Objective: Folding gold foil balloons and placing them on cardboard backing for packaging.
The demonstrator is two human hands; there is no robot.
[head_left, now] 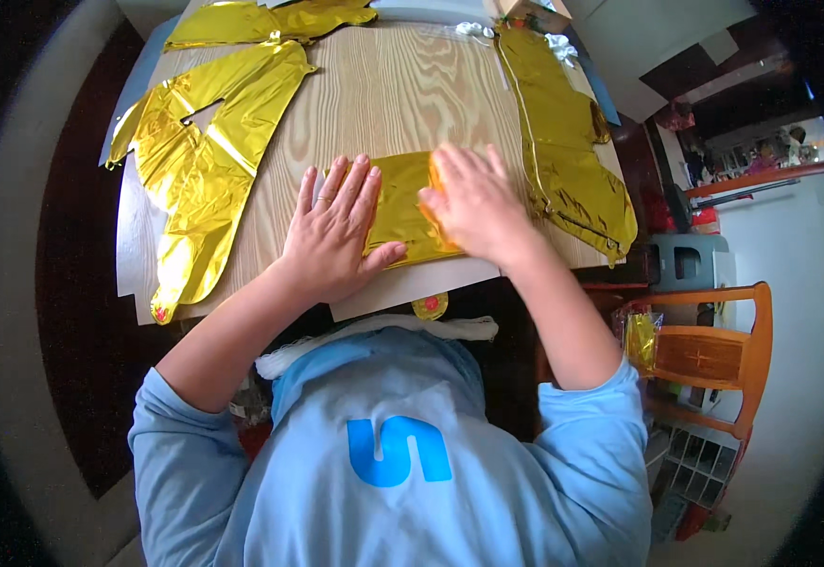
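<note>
Between my hands a flat piece of gold foil [398,210], apparently a deflated balloon folded into a rectangle, lies near the table's front edge. My left hand [334,227] rests flat on its left end, fingers stretched out and thumb apart. On its right end presses my right hand [478,203], fingers extended and slightly blurred, with orange-tinted foil showing along its left side. What is under both palms is hidden. A rounded gold tab [431,305] with a red spot shows below the table edge.
Flat gold foil balloons lie on the wood-grain table [374,85]: a large one [213,151] at left, another [260,21] at the far left, and one [572,142] at right with white string [525,113] along it. A wooden chair [714,354] stands at the right.
</note>
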